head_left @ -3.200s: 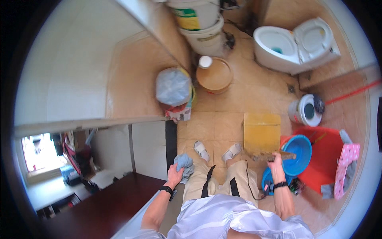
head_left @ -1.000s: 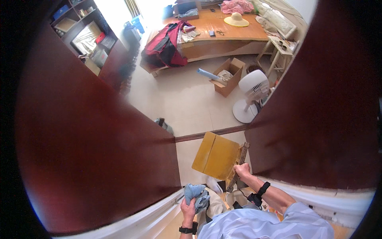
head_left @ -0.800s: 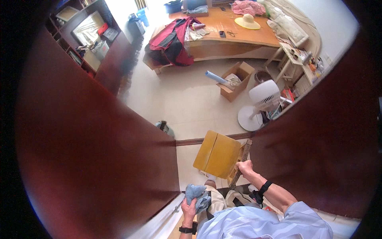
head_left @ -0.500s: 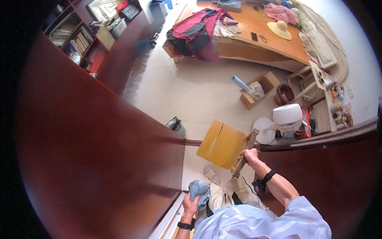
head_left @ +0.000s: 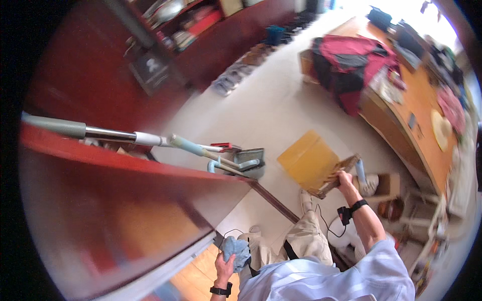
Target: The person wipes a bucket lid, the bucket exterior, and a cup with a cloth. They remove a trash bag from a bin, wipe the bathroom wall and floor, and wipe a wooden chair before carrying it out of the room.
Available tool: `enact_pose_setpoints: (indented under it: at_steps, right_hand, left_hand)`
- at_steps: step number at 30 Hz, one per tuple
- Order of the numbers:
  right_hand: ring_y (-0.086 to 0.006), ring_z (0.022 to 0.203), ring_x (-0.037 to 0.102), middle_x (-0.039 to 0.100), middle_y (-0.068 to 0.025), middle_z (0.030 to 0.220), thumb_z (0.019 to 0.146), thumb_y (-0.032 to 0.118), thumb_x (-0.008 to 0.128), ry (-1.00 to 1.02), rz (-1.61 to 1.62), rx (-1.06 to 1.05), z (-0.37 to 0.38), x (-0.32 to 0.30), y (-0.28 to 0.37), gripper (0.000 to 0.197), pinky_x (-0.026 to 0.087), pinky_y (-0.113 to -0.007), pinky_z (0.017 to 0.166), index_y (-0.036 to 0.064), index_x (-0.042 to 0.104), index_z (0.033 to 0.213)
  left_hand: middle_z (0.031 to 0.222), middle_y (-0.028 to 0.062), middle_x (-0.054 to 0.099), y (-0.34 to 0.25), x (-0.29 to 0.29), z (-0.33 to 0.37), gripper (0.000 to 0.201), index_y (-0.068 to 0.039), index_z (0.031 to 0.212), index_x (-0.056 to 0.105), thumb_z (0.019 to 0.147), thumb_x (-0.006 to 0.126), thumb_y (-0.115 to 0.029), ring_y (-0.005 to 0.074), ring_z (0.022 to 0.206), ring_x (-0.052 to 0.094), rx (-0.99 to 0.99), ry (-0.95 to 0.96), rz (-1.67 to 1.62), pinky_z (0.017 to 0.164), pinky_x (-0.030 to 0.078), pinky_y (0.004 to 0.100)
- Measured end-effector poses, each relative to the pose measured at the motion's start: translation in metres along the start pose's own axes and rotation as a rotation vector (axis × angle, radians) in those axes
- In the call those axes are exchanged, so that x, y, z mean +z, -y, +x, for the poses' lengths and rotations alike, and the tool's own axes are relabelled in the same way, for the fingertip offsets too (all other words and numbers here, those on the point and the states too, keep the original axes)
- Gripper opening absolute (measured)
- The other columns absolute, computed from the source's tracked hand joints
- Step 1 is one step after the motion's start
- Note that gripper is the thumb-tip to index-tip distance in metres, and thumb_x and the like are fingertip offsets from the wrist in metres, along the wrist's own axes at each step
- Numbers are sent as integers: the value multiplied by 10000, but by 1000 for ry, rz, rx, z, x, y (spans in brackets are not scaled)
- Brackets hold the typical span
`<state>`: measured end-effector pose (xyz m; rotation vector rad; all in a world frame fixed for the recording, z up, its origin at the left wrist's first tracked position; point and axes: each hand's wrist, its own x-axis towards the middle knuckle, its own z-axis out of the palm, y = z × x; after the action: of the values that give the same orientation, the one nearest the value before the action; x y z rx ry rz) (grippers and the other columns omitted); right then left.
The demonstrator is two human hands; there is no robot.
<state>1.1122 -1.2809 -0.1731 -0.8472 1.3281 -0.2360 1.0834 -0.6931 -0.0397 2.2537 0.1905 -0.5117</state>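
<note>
Yellow-topped stool is lifted, not set down, in the clenched right hand; left hand clutches blue cloth.

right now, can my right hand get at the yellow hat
Probably not: the right hand is gripping the yellow stool, and the yellow hat lies farther off on the wooden top, apparently out of reach.

Yellow board blurred; shoe row too smeared to count
</note>
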Motion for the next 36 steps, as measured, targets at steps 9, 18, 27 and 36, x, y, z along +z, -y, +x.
enact_pose_setpoints:
  at_steps: [9, 18, 27, 36]
  right_hand:
    - [-293, 931, 584, 584, -107, 1026, 742, 132, 622, 164, -108, 98, 198, 21, 85, 323, 505, -512, 782, 55, 562, 1049]
    - [-279, 1043, 580, 606, -128, 1149, 841, 216, 569, 628, -257, -303, 300, -41, 121, 337, 475, -398, 906, 44, 576, 1131]
    - [-307, 1114, 549, 572, -128, 1250, 856, 287, 562, 531, -48, 178, 258, -20, 115, 454, 426, -443, 969, 45, 529, 1238]
    - [-211, 710, 616, 632, -95, 822, 873, 143, 554, 856, -743, 14, 3, 72, -6, 171, 485, -289, 571, 25, 612, 982]
  left_hand:
    - [897, 140, 685, -43, 61, -66, 280, 45, 1017, 636, 846, 649, -176, 201, 816, 631, -399, -317, -213, 751, 499, 335]
    - [941, 77, 677, -64, 115, -80, 316, 46, 1068, 631, 859, 631, -191, 149, 845, 616, -525, -267, -263, 780, 495, 305]
    - [961, 45, 669, -49, 117, -79, 279, 38, 1087, 626, 889, 625, -158, 123, 856, 614, -504, -313, -403, 791, 507, 288]
    - [869, 122, 699, -7, 91, -86, 400, 33, 1049, 645, 855, 649, -317, 159, 808, 650, -372, -418, -553, 724, 503, 313]
